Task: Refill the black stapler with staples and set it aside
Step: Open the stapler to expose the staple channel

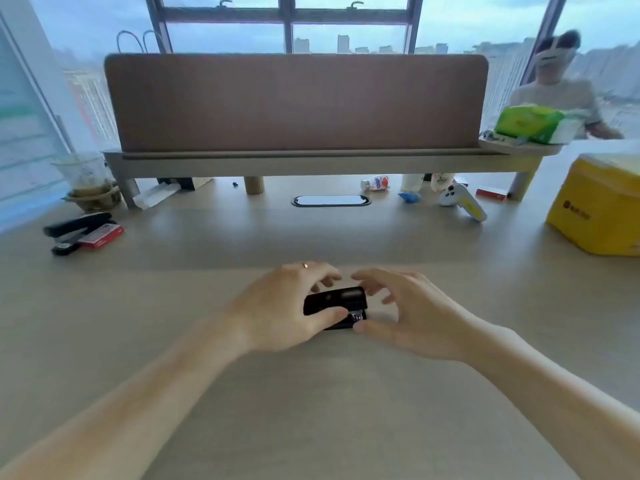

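In the head view, a small black plastic stapler (335, 305) lies on the pale wooden desk (311, 393) at centre frame. The left hand (289, 308) clasps it, thumb pressed near its metal front. The right hand (403, 313) hovers just beside, fingers loosely spread, thumb at the stapler's front. The step seems to be opening or closing the magazine; whether staples are in, I cannot tell. A red staple box (100, 235) sits at middle left.

Both hands meet at centre, left hand (287, 306) clasping, right hand (401, 313) fingers spread.
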Available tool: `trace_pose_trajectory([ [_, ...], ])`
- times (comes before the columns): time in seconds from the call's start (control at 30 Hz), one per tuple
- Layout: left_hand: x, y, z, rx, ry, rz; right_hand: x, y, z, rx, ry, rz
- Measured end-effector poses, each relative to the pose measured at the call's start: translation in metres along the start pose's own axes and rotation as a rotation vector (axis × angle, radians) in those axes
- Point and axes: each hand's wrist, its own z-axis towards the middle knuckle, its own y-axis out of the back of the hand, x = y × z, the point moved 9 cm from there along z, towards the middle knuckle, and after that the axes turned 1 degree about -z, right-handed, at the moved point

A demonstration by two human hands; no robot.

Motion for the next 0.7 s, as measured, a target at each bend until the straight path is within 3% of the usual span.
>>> trace_pose_trajectory([
  [0.27,-0.017,-0.025,0.011,-0.194,0.055,0.05,-0.007,-0.013,-0.003,-0.143,-0.024,0.333],
  [0.53,0.033,0.018,-0.039,-0.668,0.123,-0.815,-0.016,-0.021,-0.002,-0.149,-0.067,0.372],
  [0.7,0.082,0.024,-0.064,-0.755,0.308,-1.081,-0.017,-0.021,-0.004,-0.158,-0.064,0.326],
])
